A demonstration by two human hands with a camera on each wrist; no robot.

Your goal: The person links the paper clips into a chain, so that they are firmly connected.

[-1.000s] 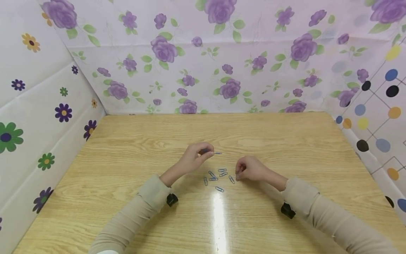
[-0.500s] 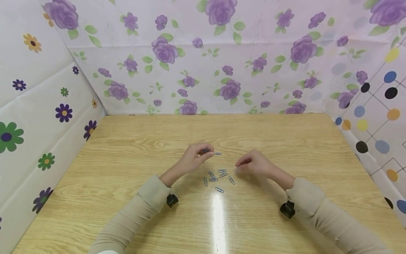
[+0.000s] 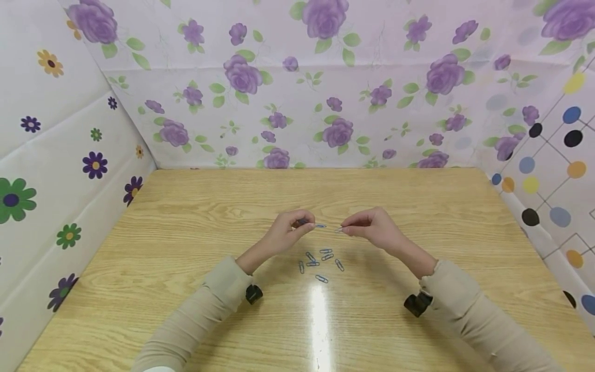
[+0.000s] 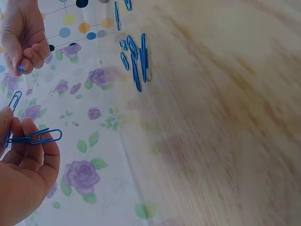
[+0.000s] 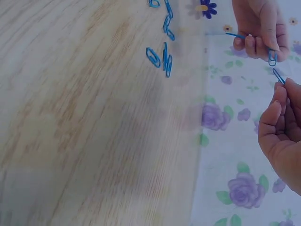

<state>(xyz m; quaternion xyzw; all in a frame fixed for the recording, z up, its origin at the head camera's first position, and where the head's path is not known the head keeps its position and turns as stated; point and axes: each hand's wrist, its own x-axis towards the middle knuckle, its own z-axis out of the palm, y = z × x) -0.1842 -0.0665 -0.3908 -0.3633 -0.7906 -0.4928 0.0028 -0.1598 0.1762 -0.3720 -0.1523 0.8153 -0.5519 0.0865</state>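
My left hand (image 3: pixel 288 228) pinches blue paper clips above the table. In the left wrist view one paper clip (image 4: pixel 16 100) points up past the fingertips, and a linked paper clip (image 4: pixel 47 136) sticks out over the curled fingers. Facing it, my right hand (image 3: pixel 380 227) pinches a single blue paper clip (image 5: pixel 278 75) between thumb and forefinger. A small gap separates this clip's tip from the end clip (image 5: pixel 272 58) at the left hand. Beneath both hands, several loose blue paper clips (image 3: pixel 313 264) lie scattered on the wood.
The wooden table (image 3: pixel 223 320) reaches back to a flowered cloth wall (image 3: pixel 297 124). Patterned cloth also hangs at the left and right sides. Black cameras are strapped to the left wrist (image 3: pixel 253 294) and right wrist (image 3: pixel 417 305).
My right hand has lifted a paper clip from the table's loose group and moved it up and left, toward the left hand. The left hand has stayed almost still, keeping its clips.
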